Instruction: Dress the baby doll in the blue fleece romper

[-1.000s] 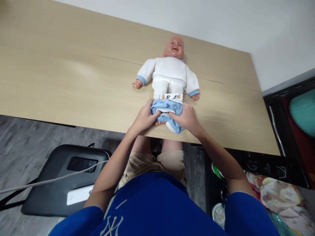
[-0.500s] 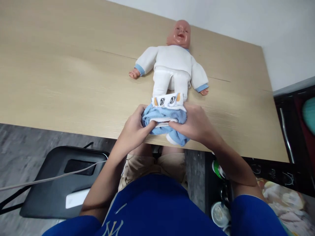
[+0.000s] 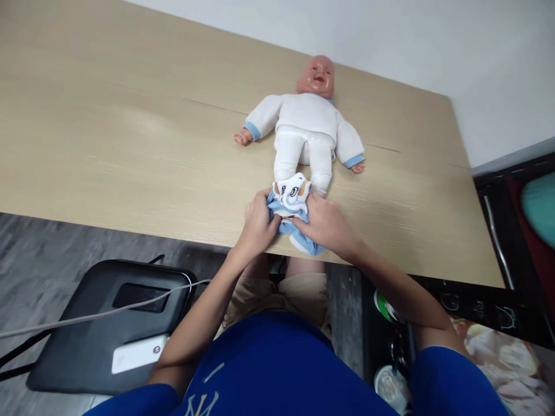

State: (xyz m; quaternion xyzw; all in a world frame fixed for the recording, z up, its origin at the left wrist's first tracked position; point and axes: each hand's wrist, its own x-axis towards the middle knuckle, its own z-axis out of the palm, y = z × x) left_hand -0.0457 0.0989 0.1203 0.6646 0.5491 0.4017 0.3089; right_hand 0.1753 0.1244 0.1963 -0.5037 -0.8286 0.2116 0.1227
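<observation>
A baby doll [image 3: 306,112] in a white top with blue cuffs lies on its back, its head toward the far edge. At the ends of its white legs, a bunched blue and white doll garment [image 3: 291,196] with embroidered eyes hides the feet. My left hand [image 3: 259,222] is closed on the garment's left side, thumb at its white-edged opening. The right side of the same cloth is gripped by my right hand [image 3: 327,225], its thumb also at the opening. Whether the feet are inside the cloth I cannot tell.
The doll lies on a light wooden table [image 3: 151,156] whose near edge is just below my hands. Left of my legs, a black chair [image 3: 87,323] holds a white phone [image 3: 136,353], a dark flat object and a cable. A can [image 3: 383,303] and a lidded cup [image 3: 390,384] stand lower right.
My hands have drawn closer together, gathering the garment into a narrower bunch. Its embroidered front has folded and puckered. The view has shifted slightly; the doll keeps its pose.
</observation>
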